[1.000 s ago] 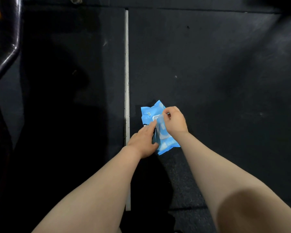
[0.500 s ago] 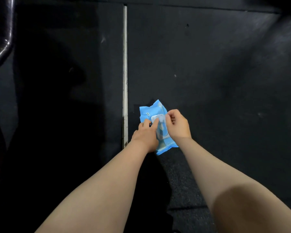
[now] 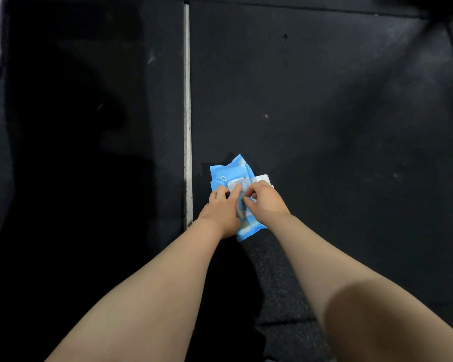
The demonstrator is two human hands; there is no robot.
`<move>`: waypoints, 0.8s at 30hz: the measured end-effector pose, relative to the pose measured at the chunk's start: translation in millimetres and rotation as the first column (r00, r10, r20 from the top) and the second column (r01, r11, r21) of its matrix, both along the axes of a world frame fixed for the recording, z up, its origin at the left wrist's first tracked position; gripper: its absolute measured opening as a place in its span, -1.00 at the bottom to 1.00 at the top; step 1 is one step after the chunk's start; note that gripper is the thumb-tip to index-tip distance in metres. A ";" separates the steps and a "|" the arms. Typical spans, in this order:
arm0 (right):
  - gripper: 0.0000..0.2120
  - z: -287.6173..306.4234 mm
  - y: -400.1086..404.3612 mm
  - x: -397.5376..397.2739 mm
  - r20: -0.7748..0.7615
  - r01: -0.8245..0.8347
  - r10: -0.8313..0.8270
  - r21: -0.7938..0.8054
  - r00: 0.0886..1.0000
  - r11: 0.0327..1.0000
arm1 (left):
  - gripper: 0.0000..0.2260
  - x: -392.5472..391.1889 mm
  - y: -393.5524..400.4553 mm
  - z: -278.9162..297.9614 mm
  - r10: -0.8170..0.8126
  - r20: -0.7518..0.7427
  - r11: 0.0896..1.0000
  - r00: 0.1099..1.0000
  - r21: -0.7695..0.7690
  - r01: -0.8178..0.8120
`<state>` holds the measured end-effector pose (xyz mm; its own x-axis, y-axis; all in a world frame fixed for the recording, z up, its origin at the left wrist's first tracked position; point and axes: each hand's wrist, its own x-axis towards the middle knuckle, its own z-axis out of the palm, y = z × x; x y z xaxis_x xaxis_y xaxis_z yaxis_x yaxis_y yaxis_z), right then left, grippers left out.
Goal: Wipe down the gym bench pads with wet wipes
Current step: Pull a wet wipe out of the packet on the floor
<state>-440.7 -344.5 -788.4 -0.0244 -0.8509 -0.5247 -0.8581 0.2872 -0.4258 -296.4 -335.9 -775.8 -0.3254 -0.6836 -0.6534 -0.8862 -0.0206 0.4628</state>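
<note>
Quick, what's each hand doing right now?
Left hand: fingers straight, pressing down on the blue wipes pack.
Right hand: fingers curled, pinching at the pack's opening; what it grips is unclear.

A dark rubber gym floor (image 3: pixel 324 100) fills the view, its matte surface scuffed with pale marks and small specks. A narrow pale strip (image 3: pixel 187 113) runs straight away from the camera, dividing the darker, shadowed flooring on the left from the lighter-lit panel on the right. Nearer the camera the surface turns coarser and speckled. A blue wet wipes pack (image 3: pixel 229 173) lies flat on the floor just right of the strip, its near end angled to the right, its clear flap lid (image 3: pixel 262 178) folded open to the right. A seam crosses the floor along the far edge of the view.
</note>
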 end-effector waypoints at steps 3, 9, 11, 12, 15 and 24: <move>-0.83 -0.5 -0.8 5.6 -0.085 -0.046 0.046 0.002 0.995 0.999 | -0.22 -0.3 -0.3 1.1 -0.002 -0.005 1.000 1.000 0.017 0.002; -0.84 2.8 1.0 9.4 -0.148 -0.122 0.121 0.000 0.982 0.993 | -0.18 -5.7 3.5 1.9 0.019 0.005 0.999 1.000 0.027 -0.019; -0.86 6.0 2.0 9.2 -0.164 -0.171 0.170 0.013 0.972 0.985 | -0.17 -5.8 4.0 1.3 0.018 0.008 0.999 1.000 0.027 -0.018; -0.89 7.1 2.4 8.9 -0.161 -0.171 0.172 0.016 0.972 0.985 | -0.16 -5.1 3.9 1.5 0.018 0.005 0.999 1.000 0.028 -0.018; -0.91 8.6 1.4 6.4 -0.129 -0.152 0.154 0.031 0.980 0.988 | -0.17 -2.8 3.3 3.0 0.027 -0.010 0.999 1.000 0.034 -0.027; -0.81 7.4 4.6 12.1 -0.314 -0.224 0.246 0.107 0.917 0.969 | -0.19 0.3 12.8 -0.2 0.105 -0.079 0.994 0.991 0.016 -0.105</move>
